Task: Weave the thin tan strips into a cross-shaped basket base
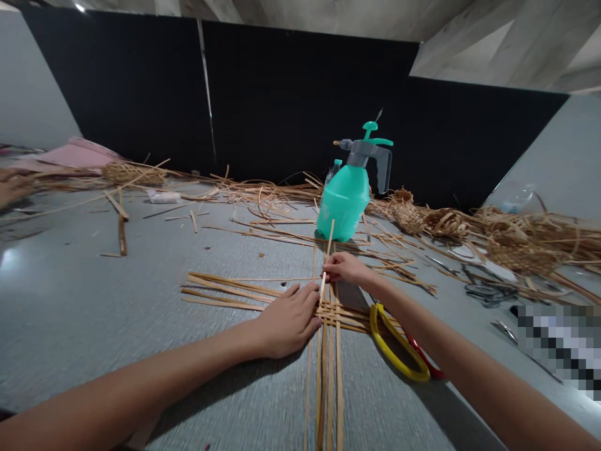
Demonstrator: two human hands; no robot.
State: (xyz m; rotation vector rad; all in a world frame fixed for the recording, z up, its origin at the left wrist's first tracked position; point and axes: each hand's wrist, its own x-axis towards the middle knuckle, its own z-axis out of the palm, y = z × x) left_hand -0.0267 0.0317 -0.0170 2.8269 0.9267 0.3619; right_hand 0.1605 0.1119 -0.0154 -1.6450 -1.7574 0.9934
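Observation:
Flat strips cross over and under each other in a small woven patch (331, 312) on the grey table, with loose ends running left, right and toward me. My left hand (292, 318) lies flat across the strips at the left of the patch, fingers stretched out. Just beyond the patch, my right hand (345, 268) pinches one pale strip (330, 241), whose far end is lifted off the table. Its lower end reaches the weave by my left fingertips. Scissors with yellow and red handles (399, 351) lie under my right forearm, blades partly hidden.
A green spray bottle (344, 199) stands behind the weave. Loose strips (263, 200) litter the back, with woven pieces (526, 250) at right. Tweezers-like metal tools (526, 351) lie far right. Another person's hand (16, 186) shows at the left edge.

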